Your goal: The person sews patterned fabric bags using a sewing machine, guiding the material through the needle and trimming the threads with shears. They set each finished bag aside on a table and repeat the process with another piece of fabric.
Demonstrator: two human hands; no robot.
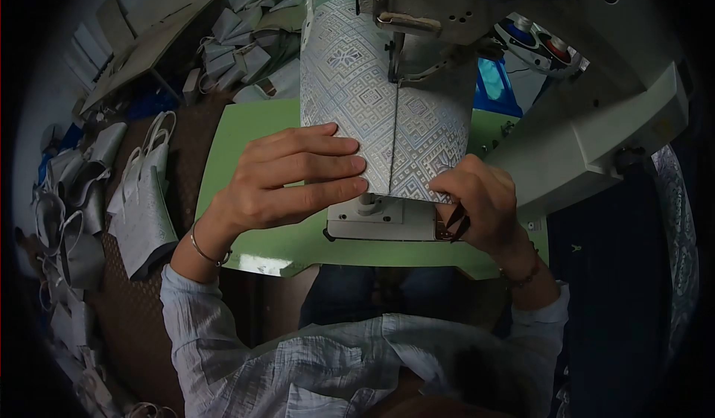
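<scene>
A patterned bag (350,90) in white and pale blue lies under the sewing machine's needle area (396,72), with a dark seam line running down it towards me. My left hand (294,172) rests on its near left part, fingers stretched out and lying flat. At the near right corner my right hand (480,198) is closed, thumb and fingers pinching the bag's edge. A dark brown pointed piece (459,224) sticks out below these fingers; I cannot tell what it is.
The machine's grey arm (596,157) stands to the right, over a green table (246,150). Finished-looking patterned bags (141,202) lie on a brown surface at left, with more pieces (238,49) piled behind. Thread spools (523,25) and a blue container (495,87) are at back right.
</scene>
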